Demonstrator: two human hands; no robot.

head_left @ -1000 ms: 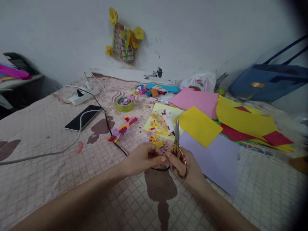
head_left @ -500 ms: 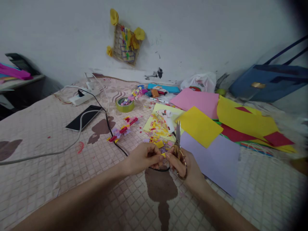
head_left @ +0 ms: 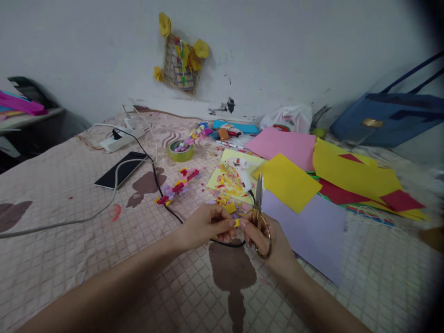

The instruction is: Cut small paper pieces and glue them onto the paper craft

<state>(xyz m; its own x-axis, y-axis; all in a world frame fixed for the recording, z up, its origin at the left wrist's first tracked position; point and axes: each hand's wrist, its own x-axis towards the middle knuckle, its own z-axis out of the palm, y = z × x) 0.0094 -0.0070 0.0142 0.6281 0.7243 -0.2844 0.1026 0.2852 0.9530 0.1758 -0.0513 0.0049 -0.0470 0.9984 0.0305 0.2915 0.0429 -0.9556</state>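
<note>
My left hand (head_left: pixel 208 226) pinches a tiny yellow paper piece (head_left: pixel 237 223) between thumb and fingers. The fingertips of my right hand (head_left: pixel 268 236) are at the piece's other side, and gold-handled scissors (head_left: pixel 257 208) hang on that hand, blades pointing up and away. Just beyond the fingers lie a yellow paper scrap (head_left: pixel 230 208) and small coloured bits. A pale yellow sheet (head_left: pixel 222 162) carries more scraps and a white glue gun (head_left: pixel 243 175). To the left, a red strip with coloured paper pieces (head_left: pixel 178 188) rests on the cloth.
Yellow (head_left: pixel 287 182), pink (head_left: pixel 284 147) and lilac sheets (head_left: pixel 312 236) lie at the right. Green tape (head_left: pixel 180 151), a black phone (head_left: pixel 121 170) and a power strip (head_left: pixel 121 140) are at the left, with cables crossing the cloth. A blue bag (head_left: pixel 391 120) stands at the back right.
The scissors have shifted slightly to the right with my right hand. The fingertips are a little farther apart, and more of the yellow piece shows.
</note>
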